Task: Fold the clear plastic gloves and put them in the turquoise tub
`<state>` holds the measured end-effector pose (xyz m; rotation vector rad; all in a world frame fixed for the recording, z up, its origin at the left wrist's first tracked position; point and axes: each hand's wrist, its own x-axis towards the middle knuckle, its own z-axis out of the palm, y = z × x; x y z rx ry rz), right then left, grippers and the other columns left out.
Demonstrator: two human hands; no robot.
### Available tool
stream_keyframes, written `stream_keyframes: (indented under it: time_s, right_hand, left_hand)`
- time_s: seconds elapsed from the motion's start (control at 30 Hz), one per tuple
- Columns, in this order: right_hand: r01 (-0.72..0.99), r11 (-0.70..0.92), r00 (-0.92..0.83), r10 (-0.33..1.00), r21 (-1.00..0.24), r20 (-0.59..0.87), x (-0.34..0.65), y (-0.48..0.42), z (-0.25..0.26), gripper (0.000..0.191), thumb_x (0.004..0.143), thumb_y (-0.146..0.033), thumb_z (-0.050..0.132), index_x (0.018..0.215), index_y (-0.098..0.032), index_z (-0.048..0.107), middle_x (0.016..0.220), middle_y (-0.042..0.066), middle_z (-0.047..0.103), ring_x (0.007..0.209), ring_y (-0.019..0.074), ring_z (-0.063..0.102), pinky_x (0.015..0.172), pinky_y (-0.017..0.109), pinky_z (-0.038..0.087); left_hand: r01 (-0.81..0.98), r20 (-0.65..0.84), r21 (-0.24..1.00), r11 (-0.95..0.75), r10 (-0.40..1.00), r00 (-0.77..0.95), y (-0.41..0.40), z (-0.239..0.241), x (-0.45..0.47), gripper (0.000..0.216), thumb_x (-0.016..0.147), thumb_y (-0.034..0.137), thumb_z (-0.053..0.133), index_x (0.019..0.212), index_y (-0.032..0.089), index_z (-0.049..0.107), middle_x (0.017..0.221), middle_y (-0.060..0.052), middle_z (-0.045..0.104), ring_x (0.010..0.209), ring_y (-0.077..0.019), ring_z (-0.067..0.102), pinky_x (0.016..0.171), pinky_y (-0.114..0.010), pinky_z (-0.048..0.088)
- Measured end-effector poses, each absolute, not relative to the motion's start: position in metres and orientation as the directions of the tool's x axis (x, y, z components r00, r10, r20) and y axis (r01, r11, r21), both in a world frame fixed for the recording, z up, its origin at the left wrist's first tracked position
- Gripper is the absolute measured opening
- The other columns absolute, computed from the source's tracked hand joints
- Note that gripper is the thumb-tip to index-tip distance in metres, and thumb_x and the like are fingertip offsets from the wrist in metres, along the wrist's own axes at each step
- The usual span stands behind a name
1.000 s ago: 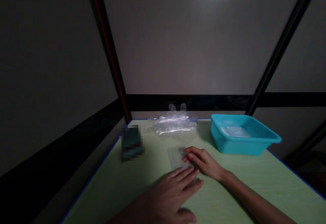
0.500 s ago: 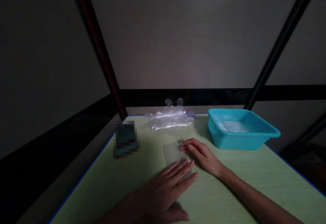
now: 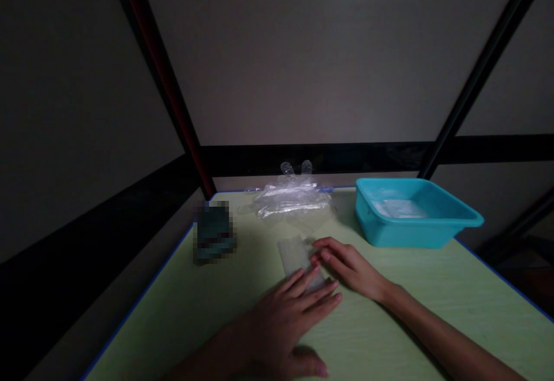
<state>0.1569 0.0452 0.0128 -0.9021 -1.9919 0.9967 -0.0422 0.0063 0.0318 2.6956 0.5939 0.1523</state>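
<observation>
A small clear plastic sheet point(image 3: 295, 254), thin and nearly see-through, lies flat on the tabletop point(image 3: 389, 317) in the middle, and both hands press on it, probably to keep the slippery film from sliding or curling. The left hand point(image 3: 283, 317) lies palm down with fingers point(image 3: 309, 288) spread flat over its near end, gripping nothing. The right hand point(image 3: 350, 265) comes in from the right, its fingertips point(image 3: 318, 253) laid flat on the sheet's right edge, also unclenched. Behind the sheet sits a crumpled heap of clear bags point(image 3: 292, 196), glossy and wrinkled. To the right stands a teal tub point(image 3: 415, 219), rigid plastic with a rolled rim, something pale inside. Left of the sheet is a dark blurred block point(image 3: 213, 235).
</observation>
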Motion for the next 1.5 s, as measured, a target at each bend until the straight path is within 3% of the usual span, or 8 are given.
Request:
stream_keyframes:
  time_s: [0.13,0.27,0.43,0.57,0.87,1.17,1.37,1.5]
  right_hand:
    - [0.360,0.687,-0.619,0.682,-0.631,0.389,0.168,0.041,0.024,0.022,0.087,-0.030,0.040,0.092,-0.017,0.057,0.088,0.006,0.060,0.085,0.0166,0.054,0.077,0.030,0.041]
    - [0.386,0.847,-0.818,0.498,-0.365,0.289,0.177,0.032,0.040,0.020,0.085,-0.029,0.045,0.086,-0.019,0.062,0.090,0.005,0.059,0.086,0.0162,0.052,0.078,0.031,0.038]
    - [0.461,0.881,-0.858,0.472,-0.105,0.204,0.171,0.024,0.043,0.020,0.085,-0.026,0.046,0.076,-0.018,0.061,0.082,0.004,0.059,0.079,0.0167,0.052,0.070,0.031,0.039]
    - [0.508,0.860,-0.831,0.504,-0.051,0.236,0.166,0.023,0.033,0.023,0.087,-0.018,0.039,0.078,-0.016,0.060,0.075,0.005,0.059,0.076,0.0164,0.052,0.068,0.031,0.040]
    - [0.396,0.909,-0.876,0.416,-0.131,0.244,0.163,0.019,0.035,0.020,0.081,-0.012,0.039,0.090,-0.014,0.056,0.114,0.012,0.054,0.111,0.0222,0.042,0.093,0.038,0.035]
    - [0.625,0.658,-0.663,0.732,-0.421,0.158,0.161,0.024,0.036,0.011,0.085,-0.019,0.031,0.085,-0.019,0.042,0.067,0.001,0.052,0.058,0.0139,0.048,0.056,0.026,0.038]
    - [0.441,0.284,-0.368,0.922,-0.851,0.118,0.147,0.058,0.029,0.009,0.081,-0.018,0.033,0.073,-0.021,0.037,0.055,-0.005,0.044,0.049,0.0103,0.044,0.046,0.020,0.034]
    - [0.363,0.081,-0.257,0.966,-0.928,-0.016,0.140,0.080,0.013,0.006,0.077,-0.019,0.034,0.071,-0.020,0.036,0.045,-0.008,0.041,0.037,0.0089,0.043,0.035,0.018,0.031]
  left_hand:
    - [0.460,0.241,0.446,-0.768,0.598,0.765,0.015,0.027,-0.056,0.059,0.078,0.040,0.047,0.130,0.019,0.029,0.137,-0.007,0.030,0.123,-0.0255,0.028,0.100,-0.038,0.023]
    - [0.602,0.310,0.604,-0.522,0.850,0.427,0.030,0.020,-0.069,0.031,0.083,0.022,0.037,0.112,0.018,0.047,0.099,-0.005,0.065,0.094,-0.0177,0.057,0.086,-0.030,0.040]
    - [0.587,0.257,0.650,-0.483,0.866,0.428,0.035,0.013,-0.070,0.031,0.079,0.017,0.042,0.109,0.017,0.048,0.080,-0.001,0.069,0.075,-0.0159,0.061,0.076,-0.028,0.043]
    - [0.590,0.277,0.624,-0.512,0.851,0.446,0.034,0.012,-0.067,0.031,0.078,0.017,0.043,0.107,0.018,0.051,0.081,-0.001,0.069,0.081,-0.0169,0.061,0.081,-0.029,0.041]
    - [0.580,0.298,0.610,-0.539,0.835,0.462,0.034,0.015,-0.065,0.023,0.077,0.017,0.041,0.089,0.020,0.061,0.092,-0.002,0.066,0.089,-0.0167,0.058,0.083,-0.028,0.041]
    - [0.535,0.154,0.772,-0.343,0.918,0.365,0.040,0.018,-0.060,0.044,0.062,0.005,0.042,0.104,0.016,0.052,0.078,0.000,0.065,0.048,-0.0081,0.045,0.049,-0.019,0.037]
    - [0.488,0.154,0.820,-0.300,0.936,0.318,0.047,0.017,-0.059,0.033,0.058,0.009,0.051,0.090,0.017,0.056,0.081,-0.003,0.065,0.050,-0.0087,0.046,0.046,-0.019,0.035]
    - [0.472,0.109,0.862,-0.186,0.977,0.185,0.052,0.013,-0.052,0.041,0.063,0.018,0.057,0.102,0.016,0.047,0.061,0.002,0.064,0.051,-0.0121,0.053,0.047,-0.020,0.037]
